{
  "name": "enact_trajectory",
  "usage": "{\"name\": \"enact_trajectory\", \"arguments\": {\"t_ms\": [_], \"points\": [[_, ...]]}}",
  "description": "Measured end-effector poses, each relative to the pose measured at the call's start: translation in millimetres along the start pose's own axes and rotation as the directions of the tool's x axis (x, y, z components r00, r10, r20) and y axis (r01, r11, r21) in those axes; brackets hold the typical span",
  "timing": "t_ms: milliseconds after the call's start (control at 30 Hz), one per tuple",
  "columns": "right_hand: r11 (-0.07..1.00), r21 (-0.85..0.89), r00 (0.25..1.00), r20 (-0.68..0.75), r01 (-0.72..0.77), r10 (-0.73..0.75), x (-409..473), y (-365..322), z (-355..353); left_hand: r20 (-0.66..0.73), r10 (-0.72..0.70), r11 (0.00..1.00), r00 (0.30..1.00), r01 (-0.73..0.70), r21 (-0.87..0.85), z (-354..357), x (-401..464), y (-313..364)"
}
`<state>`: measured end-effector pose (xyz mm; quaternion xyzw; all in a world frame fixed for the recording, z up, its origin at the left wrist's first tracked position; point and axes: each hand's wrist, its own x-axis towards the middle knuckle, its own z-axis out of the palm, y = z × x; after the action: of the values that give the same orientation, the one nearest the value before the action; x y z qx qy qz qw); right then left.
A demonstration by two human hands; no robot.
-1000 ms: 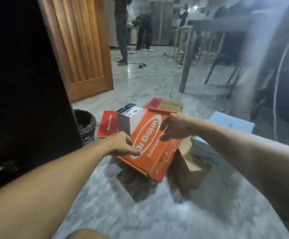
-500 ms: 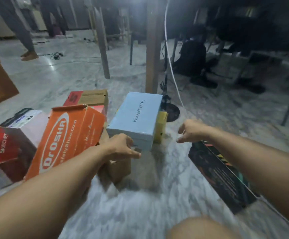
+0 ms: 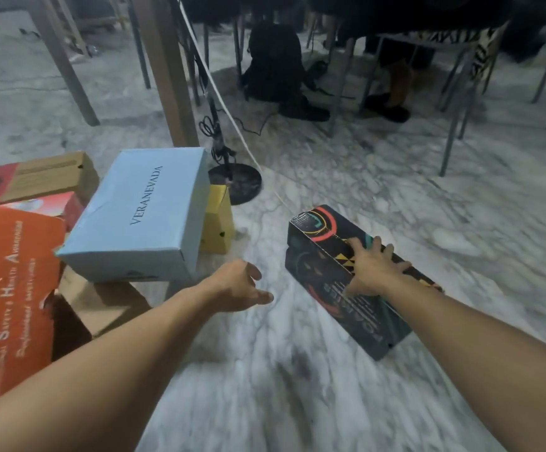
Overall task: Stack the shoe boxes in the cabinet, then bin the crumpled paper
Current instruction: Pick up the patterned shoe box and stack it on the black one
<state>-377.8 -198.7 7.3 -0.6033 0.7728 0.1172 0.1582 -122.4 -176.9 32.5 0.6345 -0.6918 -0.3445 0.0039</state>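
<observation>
Boxes closed | right hand [image 3: 374,270] fingers spread on black box [image 3: 317,256] | left hand [image 3: 235,285] fingers relaxed, empty

- The Veranevada shoe box [image 3: 141,216] sits left of centre, resting on a cardboard box [image 3: 102,301].
- The DrOsha box [image 3: 7,295] fills the left edge.
- A patterned shoe box [image 3: 323,275] lies right of centre on the floor [image 3: 297,386], under the right hand [image 3: 374,272].
- The left hand [image 3: 235,285] hangs between the two shoe boxes.
- A backpack [image 3: 274,60] stands at upper centre.
</observation>
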Motion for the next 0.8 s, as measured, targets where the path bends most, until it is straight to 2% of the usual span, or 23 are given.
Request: {"name": "enact_trajectory", "arguments": {"t_ms": [100, 233, 300, 400, 500, 567, 700, 800], "points": [[0.997, -0.043, 0.997, -0.003, 0.071, -0.071, -4, 5, -7, -0.017, -0.026, 0.999, 1.000, 0.025, -0.042, 12, 9, 1], [0.947, -0.101, 0.952, 0.034, 0.306, -0.304, -18, 0, -6, -0.155, -0.037, 0.997, 0.987, 0.025, -0.076, 22, 10, -10], [0.902, -0.072, 0.903, 0.091, 0.426, -0.419, -24, -7, -4, -0.240, -0.054, 0.985, 0.969, 0.011, -0.175, 25, 4, -20], [0.840, 0.027, 0.820, 0.200, 0.542, -0.536, -27, -20, -5, -0.219, -0.105, 0.928, 0.970, 0.017, -0.371, 32, -3, -46], [0.829, 0.117, 0.792, 0.247, 0.547, -0.558, -27, -30, -8, -0.141, -0.182, 0.847, 0.973, 0.082, -0.526, 33, -11, -68], [0.842, 0.125, 0.811, 0.226, 0.525, -0.539, -24, -33, -13, -0.119, -0.221, 0.842, 0.968, 0.128, -0.525, 34, -13, -75], [0.862, 0.039, 0.862, -0.005, 0.506, -0.506, -18, -27, -14, -0.085, -0.255, 0.831, 0.963, 0.174, -0.528, 44, -5, -78], [0.904, 0.027, 0.903, -0.063, 0.427, -0.424, -9, -13, 6, -0.055, -0.198, 0.838, 0.979, 0.140, -0.527, 51, 1, -72]]}}
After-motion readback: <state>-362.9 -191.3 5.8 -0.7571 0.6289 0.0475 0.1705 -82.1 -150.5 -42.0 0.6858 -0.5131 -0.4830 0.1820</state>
